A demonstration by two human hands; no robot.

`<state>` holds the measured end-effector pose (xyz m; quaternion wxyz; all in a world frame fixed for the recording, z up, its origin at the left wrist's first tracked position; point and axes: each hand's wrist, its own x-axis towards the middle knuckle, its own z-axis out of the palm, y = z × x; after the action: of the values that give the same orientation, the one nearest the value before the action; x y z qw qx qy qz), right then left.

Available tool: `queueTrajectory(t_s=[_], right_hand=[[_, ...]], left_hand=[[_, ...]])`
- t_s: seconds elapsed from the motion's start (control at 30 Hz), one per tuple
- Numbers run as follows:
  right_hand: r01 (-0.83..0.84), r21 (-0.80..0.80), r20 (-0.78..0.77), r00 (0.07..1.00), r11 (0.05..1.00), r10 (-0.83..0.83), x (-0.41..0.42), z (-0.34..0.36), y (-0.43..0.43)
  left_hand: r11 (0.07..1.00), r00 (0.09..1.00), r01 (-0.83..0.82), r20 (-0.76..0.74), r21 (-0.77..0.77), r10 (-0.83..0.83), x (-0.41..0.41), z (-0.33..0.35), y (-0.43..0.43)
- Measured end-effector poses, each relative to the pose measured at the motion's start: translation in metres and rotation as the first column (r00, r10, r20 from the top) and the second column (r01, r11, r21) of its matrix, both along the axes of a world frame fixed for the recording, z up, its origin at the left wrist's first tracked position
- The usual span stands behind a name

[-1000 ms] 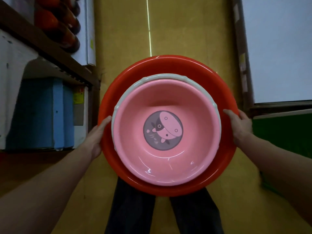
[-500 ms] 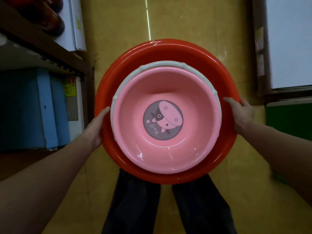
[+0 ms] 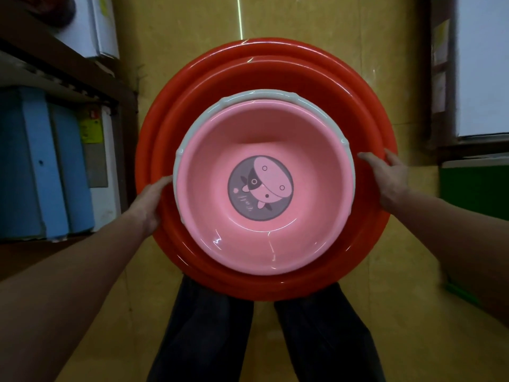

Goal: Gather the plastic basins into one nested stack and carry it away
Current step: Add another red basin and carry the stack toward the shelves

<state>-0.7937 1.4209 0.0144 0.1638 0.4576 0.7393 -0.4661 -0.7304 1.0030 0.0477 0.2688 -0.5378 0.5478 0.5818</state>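
Observation:
I hold a nested stack of basins in front of me above the floor. The outer red basin (image 3: 264, 67) is the widest. Inside it sits a grey-rimmed basin (image 3: 248, 96), of which only the rim shows, and a pink basin (image 3: 311, 213) with a cartoon cow print on its bottom lies on top. My left hand (image 3: 150, 204) grips the red rim on the left side. My right hand (image 3: 385, 179) grips the red rim on the right side, thumb over the edge.
A dark shelf unit (image 3: 68, 70) with blue boxes (image 3: 41, 166) and white boxes stands close on the left. A dark-framed white panel (image 3: 482, 64) and a green object (image 3: 473, 199) are on the right. Yellow floor (image 3: 289, 20) runs ahead between them; my dark trouser legs show below.
The shelf and the right-hand panel have slid toward me in the view as I move forward along the aisle. Both hands keep the same hold on the stack.

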Motion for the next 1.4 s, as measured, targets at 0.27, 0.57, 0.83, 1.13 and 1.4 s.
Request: queueTrajectory(t_s=[0.27,0.57,0.83,1.13,1.4], right_hand=[[-0.006,-0.002,0.013,1.000,1.000,0.006,0.006,-0.016,0.005],[0.005,0.021,-0.003,1.000,1.000,-0.005,0.003,-0.026,0.000],[-0.022,0.049,0.005,1.000,0.999,0.022,0.001,-0.034,-0.003],[-0.040,0.059,0.044,0.998,0.997,0.038,-0.002,-0.037,-0.005],[-0.144,0.180,0.072,0.989,0.973,0.133,0.000,-0.034,-0.005]], left_hand=[[1.000,1.000,0.002,0.025,-0.017,-0.001,0.006,-0.017,0.003],[0.996,0.998,-0.037,0.049,-0.079,0.041,0.005,-0.035,-0.001],[0.997,0.997,-0.043,0.064,-0.072,0.048,0.003,-0.041,-0.001],[0.990,0.991,-0.071,0.105,-0.122,0.084,-0.005,-0.041,0.001],[0.785,0.999,-0.024,0.006,-0.619,0.036,-0.015,-0.046,-0.007]])
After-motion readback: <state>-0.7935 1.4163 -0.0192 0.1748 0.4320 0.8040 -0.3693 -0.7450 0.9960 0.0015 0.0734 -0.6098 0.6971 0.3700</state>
